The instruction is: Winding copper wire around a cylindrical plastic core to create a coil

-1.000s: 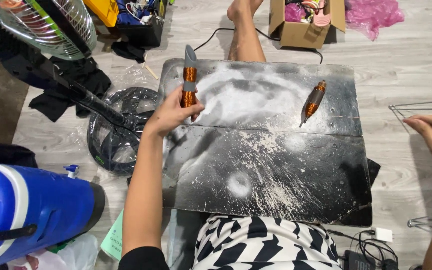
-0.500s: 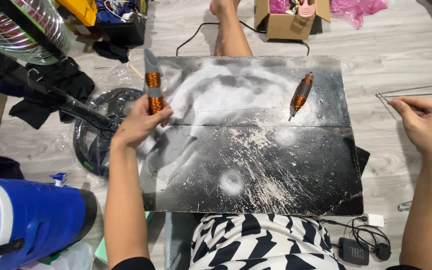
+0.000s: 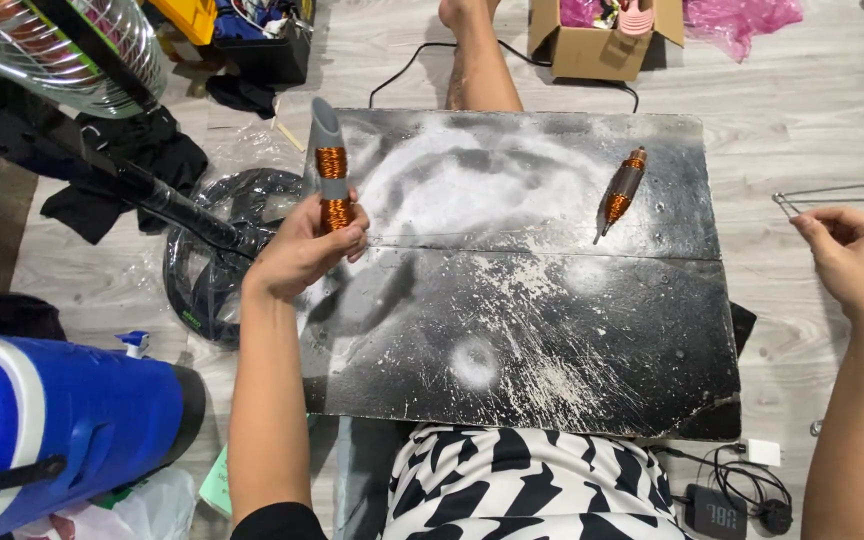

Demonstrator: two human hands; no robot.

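Note:
My left hand point(image 3: 302, 250) grips a grey tube wound with copper wire point(image 3: 329, 165) and holds it upright at the left edge of a black board point(image 3: 512, 330) dusted with white powder. A second copper-wound tube point(image 3: 620, 193) lies flat on the board's far right part, untouched. My right hand point(image 3: 850, 255) is out past the board's right edge, fingers pinched on the end of a thin metal wire frame point(image 3: 822, 193) that runs off to the right.
A fan with a black stand and round base point(image 3: 202, 255) lies left of the board. A blue container point(image 3: 52, 420) sits at lower left. A cardboard box point(image 3: 597, 45) and pink plastic are at the top. A bare leg point(image 3: 477, 60) extends beyond the board. Cables and a small device point(image 3: 722, 510) lie at lower right.
My left hand has kept hold of the copper-wound tube and stays at the board's left edge. My right hand has closed its fingers on the end of the wire frame.

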